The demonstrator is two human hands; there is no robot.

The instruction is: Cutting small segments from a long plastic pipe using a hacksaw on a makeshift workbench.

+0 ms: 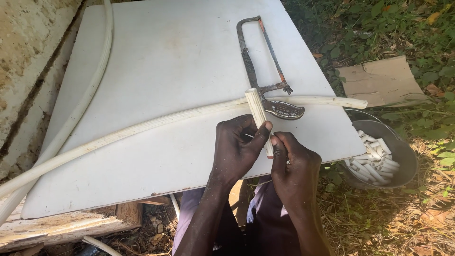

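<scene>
Left hand: the left hand (235, 147) was clenched around the lower part of a short cream-coloured ribbed stick of cut cane (259, 118), thumb pressed against its side.
Right hand: the right hand (293, 163) gripped the same short stick at its bottom end with pinched fingertips, just beside the left thumb.
Short stick: it stood tilted, its upper end leaning away over the near edge of the board and crossing in front of the long cane.
Board: a flat white rectangular board (180, 57) lay on weathered wooden supports, serving as the work surface.
Long cane: a long pale bent cane (142, 127) stretched across the board from the left to its right edge.
Saw: a rusty metal-framed hacksaw (260, 61) lay on the board, its handle touching the long cane.
Bowl: a round grey metal bowl (403, 147) sat on the ground to the right, holding many short white cut pieces (377, 161).
Cardboard: a brown scrap of cardboard (381, 80) lay on the green weeds beyond the bowl.
</scene>
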